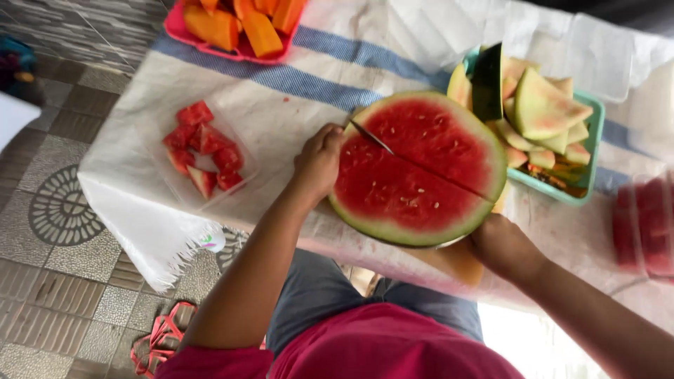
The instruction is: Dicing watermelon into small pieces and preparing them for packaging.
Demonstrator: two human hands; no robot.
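1. The left hand (319, 163) is closed round the handle of a knife (372, 137). Its blade runs toward about 4 o'clock, into the red face of the watermelon half (414, 172).
2. The melon lies just beside that hand, at its 3 o'clock, cut face up. A slit crosses the flesh from the blade toward the rim at 4 o'clock, so the blade and the cut share one long axis.
3. The right hand (502, 245) cups the melon's green rim at about 5 o'clock, fingers hidden beneath it. It touches the fruit, but how tightly it grips I cannot tell. The left hand is the nearer one to the blade.
4. A wooden board (456, 261) shows under the melon's near edge.
5. At the melon's 2 o'clock, touching it, a teal tray (595, 133) holds pale rind pieces.
6. At 9 o'clock, well apart, a clear tub (239, 175) holds red melon chunks.
7. At 11 o'clock, a pink tray (175, 27) holds orange fruit slices.
8. At 3 o'clock, near the table edge, another clear tub (642, 224) holds red flesh.
9. A white cloth with blue stripes (295, 77) covers the table.
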